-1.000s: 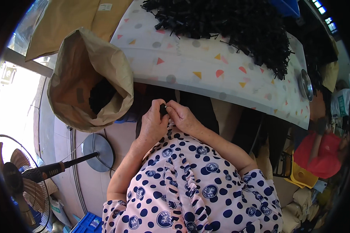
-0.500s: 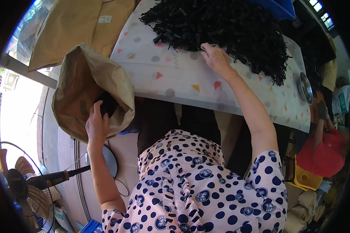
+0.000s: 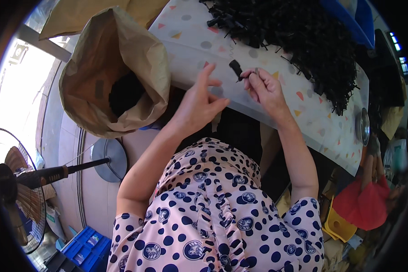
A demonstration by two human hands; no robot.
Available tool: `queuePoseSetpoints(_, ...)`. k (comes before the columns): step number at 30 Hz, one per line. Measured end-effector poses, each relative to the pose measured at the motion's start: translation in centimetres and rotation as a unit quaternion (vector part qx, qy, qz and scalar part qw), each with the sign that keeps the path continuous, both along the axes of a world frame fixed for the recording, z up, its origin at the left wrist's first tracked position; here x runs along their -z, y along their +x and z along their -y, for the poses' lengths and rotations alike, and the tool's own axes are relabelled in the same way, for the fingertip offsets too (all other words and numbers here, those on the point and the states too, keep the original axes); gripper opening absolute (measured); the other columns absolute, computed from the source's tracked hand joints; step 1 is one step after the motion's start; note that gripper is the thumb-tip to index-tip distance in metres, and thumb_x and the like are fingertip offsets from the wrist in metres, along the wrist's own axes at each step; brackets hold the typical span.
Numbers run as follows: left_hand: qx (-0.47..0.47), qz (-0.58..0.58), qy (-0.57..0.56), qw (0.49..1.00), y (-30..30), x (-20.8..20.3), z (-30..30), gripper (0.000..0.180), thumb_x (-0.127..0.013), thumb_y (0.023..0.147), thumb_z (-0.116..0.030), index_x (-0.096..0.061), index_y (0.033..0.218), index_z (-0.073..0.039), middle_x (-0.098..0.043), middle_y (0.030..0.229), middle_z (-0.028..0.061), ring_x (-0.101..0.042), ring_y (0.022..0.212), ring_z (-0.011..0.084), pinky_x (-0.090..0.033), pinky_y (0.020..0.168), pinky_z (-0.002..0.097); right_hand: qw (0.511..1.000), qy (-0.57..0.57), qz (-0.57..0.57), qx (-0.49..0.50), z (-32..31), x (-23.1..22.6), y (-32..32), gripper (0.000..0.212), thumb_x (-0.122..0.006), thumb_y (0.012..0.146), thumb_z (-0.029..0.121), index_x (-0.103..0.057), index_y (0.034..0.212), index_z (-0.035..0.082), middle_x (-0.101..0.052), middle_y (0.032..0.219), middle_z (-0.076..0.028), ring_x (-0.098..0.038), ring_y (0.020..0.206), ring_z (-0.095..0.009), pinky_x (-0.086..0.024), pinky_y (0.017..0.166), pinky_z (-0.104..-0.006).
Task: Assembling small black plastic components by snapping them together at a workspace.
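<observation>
My right hand (image 3: 266, 90) pinches a small black piece (image 3: 235, 67), perhaps plastic or rubber, by one end above the table's front edge. Close to its left, my left hand (image 3: 196, 108) is in the air with its fingers spread, holding nothing. Across the far part of the table lies a large heap of small black pieces (image 3: 281, 27), some with thin stems. To my left an open brown paper sack (image 3: 84, 90) gapes upward, with a dark mass of black pieces (image 3: 124, 93) inside.
The table (image 3: 186, 54) wears a patterned white cover; a metal bowl (image 3: 362, 127) sits at its right end and a blue bin (image 3: 351, 20) behind the heap. On the left stands a fan (image 3: 20, 181) near blue crates (image 3: 88, 247). A person in red (image 3: 362, 201) is at the right.
My left hand has come out of the sack and over toward the right hand, its fingers now empty. My right hand has drawn back from the heap with a black piece.
</observation>
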State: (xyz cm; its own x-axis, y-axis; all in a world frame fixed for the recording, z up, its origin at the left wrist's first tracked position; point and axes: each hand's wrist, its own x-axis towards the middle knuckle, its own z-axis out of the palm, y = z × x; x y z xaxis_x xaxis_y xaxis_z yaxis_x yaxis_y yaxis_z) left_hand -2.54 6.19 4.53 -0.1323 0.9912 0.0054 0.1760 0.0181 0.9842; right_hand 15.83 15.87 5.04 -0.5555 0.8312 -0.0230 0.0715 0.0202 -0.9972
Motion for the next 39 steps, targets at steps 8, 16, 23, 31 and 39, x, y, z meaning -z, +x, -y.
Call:
queuePoseSetpoints(8,0.102,0.067,-0.074,0.99,1.6,1.3,-0.1,0.047,-0.057,0.086,0.001,-0.041,0.13,-0.002,-0.06,0.088,0.0053,-0.06,0.072,0.0091,-0.049,0.064,0.0219,0.997,-0.024,-0.053,-0.041,5.0,2.6,-1.1,0.02,-0.051,0.098,0.023,-0.058,0.103,0.005,-0.048,0.07,0.006,-0.039,0.056,-0.001,-0.031,0.051,-0.0158)
queuePoseSetpoints(16,0.058,0.1,-0.078,0.99,1.9,2.4,1.6,0.039,-0.054,0.088,0.002,-0.043,0.125,-0.004,-0.06,0.081,0.0043,-0.062,0.071,0.0093,-0.05,0.06,0.0218,0.999,-0.049,-0.012,0.007,6.8,3.9,-1.2,0.016,-0.046,0.1,0.019,-0.052,0.101,0.004,-0.045,0.068,0.004,-0.038,0.056,-0.003,-0.032,0.05,-0.0178)
queuePoseSetpoints(23,0.053,0.059,-0.066,0.995,1.5,2.7,3.0,0.027,-0.053,0.087,0.005,-0.043,0.111,-0.003,-0.059,0.079,0.0054,-0.061,0.069,0.0097,-0.05,0.058,0.0215,0.997,0.044,0.054,-0.017,8.6,3.5,-1.9,0.021,-0.042,0.101,0.018,-0.052,0.102,0.0,-0.051,0.072,-0.001,-0.047,0.065,-0.006,-0.042,0.059,-0.0215)
queuePoseSetpoints(31,0.043,-0.077,-0.006,0.996,0.8,3.3,4.5,0.03,-0.055,0.082,0.005,-0.043,0.108,-0.003,-0.06,0.076,0.0148,-0.064,0.067,0.021,-0.05,0.06,0.0321,0.995,0.039,0.091,-0.023,10.3,3.2,-2.8,0.018,-0.042,0.1,0.016,-0.052,0.103,0.001,-0.051,0.069,-0.001,-0.046,0.062,-0.007,-0.041,0.059,-0.0218)
queuePoseSetpoints(39,-0.005,-0.261,0.106,0.96,0.2,2.6,4.3,0.032,-0.058,0.079,0.003,-0.046,0.108,-0.005,-0.057,0.075,0.0137,-0.06,0.065,0.0249,-0.047,0.061,0.0335,0.999,0.04,0.022,0.019,10.5,4.7,-4.7,0.019,-0.042,0.1,0.017,-0.053,0.106,0.002,-0.048,0.071,0.001,-0.04,0.057,-0.006,-0.036,0.053,-0.0215)
